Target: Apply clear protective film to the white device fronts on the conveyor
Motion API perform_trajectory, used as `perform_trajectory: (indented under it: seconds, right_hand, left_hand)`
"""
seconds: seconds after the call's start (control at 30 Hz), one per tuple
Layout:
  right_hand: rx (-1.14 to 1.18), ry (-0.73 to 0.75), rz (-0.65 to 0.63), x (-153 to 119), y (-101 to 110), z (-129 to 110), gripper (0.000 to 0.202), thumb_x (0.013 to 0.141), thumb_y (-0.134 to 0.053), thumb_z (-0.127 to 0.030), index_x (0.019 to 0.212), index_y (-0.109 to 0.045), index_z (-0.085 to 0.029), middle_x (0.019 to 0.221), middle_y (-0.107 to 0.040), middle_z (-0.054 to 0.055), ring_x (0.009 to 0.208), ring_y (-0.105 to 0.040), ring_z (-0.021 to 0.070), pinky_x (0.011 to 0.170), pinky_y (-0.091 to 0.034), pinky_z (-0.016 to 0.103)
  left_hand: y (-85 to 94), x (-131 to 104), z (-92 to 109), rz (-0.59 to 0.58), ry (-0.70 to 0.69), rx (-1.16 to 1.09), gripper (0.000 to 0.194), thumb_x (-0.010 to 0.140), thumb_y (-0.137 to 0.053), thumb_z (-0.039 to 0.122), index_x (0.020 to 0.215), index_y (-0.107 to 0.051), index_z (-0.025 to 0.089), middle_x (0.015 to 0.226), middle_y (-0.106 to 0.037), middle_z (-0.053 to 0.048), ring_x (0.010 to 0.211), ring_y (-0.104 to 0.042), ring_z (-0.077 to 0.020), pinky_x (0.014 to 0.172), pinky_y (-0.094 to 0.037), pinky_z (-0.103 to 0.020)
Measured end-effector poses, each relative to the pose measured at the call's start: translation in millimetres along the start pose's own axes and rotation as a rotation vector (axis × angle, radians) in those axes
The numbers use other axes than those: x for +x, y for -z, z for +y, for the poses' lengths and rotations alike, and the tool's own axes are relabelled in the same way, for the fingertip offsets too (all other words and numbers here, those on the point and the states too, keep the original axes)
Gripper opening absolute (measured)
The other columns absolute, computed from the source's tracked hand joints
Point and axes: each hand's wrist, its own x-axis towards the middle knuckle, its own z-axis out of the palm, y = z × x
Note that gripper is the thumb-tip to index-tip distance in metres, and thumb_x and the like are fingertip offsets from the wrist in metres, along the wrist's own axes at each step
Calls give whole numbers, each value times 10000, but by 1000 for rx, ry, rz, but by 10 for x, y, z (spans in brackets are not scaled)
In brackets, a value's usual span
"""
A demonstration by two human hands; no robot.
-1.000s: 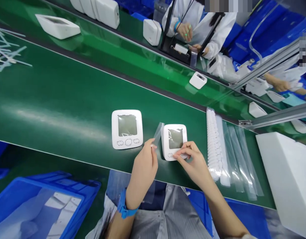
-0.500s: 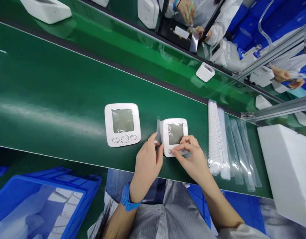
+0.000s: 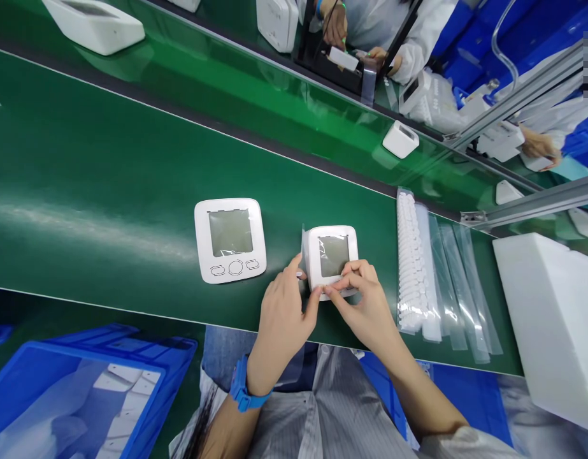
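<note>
A white device with a grey screen [image 3: 334, 255] lies on the green table between my hands. My left hand [image 3: 288, 312] is at its lower left, thumb on the front near the bottom edge and fingers at the side, by a clear film [image 3: 303, 241] standing along that side. On the device's lower front, the thumb and index finger of my right hand [image 3: 363, 298] are pinched beside my left thumb; whatever they hold is too small to make out. To the left lies a second white device [image 3: 230, 240], its three outlined buttons showing, untouched.
Right of my hands lie a strip of stacked white parts [image 3: 411, 261] and clear plastic strips [image 3: 458, 280], then a white foam block [image 3: 546, 325]. A blue crate [image 3: 179, 363] stands lower left. Behind the table, a belt carries a small white device [image 3: 401, 139]; other people's hands work beyond.
My left thumb has moved right onto the device's lower front, next to my right fingertips. On the belt, the small white device has shifted slightly right. The view has shifted a little.
</note>
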Motion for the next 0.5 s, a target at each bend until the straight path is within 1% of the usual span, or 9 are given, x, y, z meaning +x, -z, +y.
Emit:
perform_trajectory:
  seconds: [0.13, 0.23, 0.33, 0.4, 0.5]
  right_hand:
    - [16, 9, 21, 7, 4, 13, 143, 852, -679, -249, 718, -646, -214, 924, -526, 54, 881, -524, 212, 727, -487, 366]
    - [73, 35, 27, -7, 27, 57, 85, 873, -669, -235, 790, -665, -215, 932, -533, 45, 857, -551, 186, 724, -495, 340]
    - [122, 116, 20, -53, 39, 132, 57, 911, -629, -208, 876, -673, -217, 971, -543, 46, 848, -579, 165, 714, -506, 319]
    - [98, 193, 37, -89, 23, 189, 54, 913, -631, -186, 907, -676, -215, 997, -548, 51, 847, -590, 163, 726, -508, 328]
    - [21, 289, 94, -122, -25, 258, 68, 898, -656, -168, 930, -679, -223, 1010, -566, 53, 824, -588, 166, 748, -502, 357]
  left_hand:
    - [-4, 7, 2, 12, 17, -6, 543, 940, -546, 306, 1420, -339, 160, 1080, -677, -131, 980, -678, -283, 838, -538, -426]
    - [-7, 13, 5, 13, 29, -10, 544, 936, -557, 313, 1414, -351, 156, 1072, -682, -127, 984, -680, -283, 845, -540, -431]
    - [-13, 12, 0, 16, 27, 0, 546, 935, -562, 316, 1412, -351, 154, 1084, -683, -127, 983, -682, -280, 841, -548, -435]
    - [-16, 7, -7, 19, 24, 3, 548, 935, -562, 315, 1415, -348, 160, 1090, -684, -124, 989, -682, -275, 843, -553, -430]
    - [-15, 0, -14, 19, 23, 4, 549, 934, -565, 310, 1416, -346, 165, 1079, -685, -115, 987, -684, -267, 849, -556, -424]
